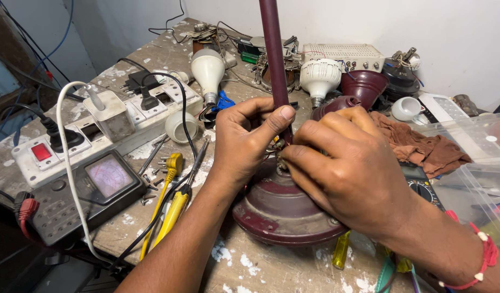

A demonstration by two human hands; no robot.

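Maroon ceiling-fan motor housing (282, 209) sits near centre of the paint-flecked workbench (271, 268), with its down rod (274, 49) rising straight up out of the top of the view. Left hand (244, 138) is closed around the foot of the rod, thumb pressed across it. Right hand (347, 165) lies curled over the housing top, fingertips pinching at the small wires and fittings where rod meets housing; what they grip is too small to tell. Judgement: housing looks like heavy, rigid metal, smooth-painted and likely slippery; rod is stiff and the surest hold; wires at the joint appear thin and fragile. Left of the fan: yellow-handled screwdrivers (171, 203), a meter (101, 182), a power strip (106, 127). Far side: white bulbs (209, 70); right, a brown rag (423, 146).
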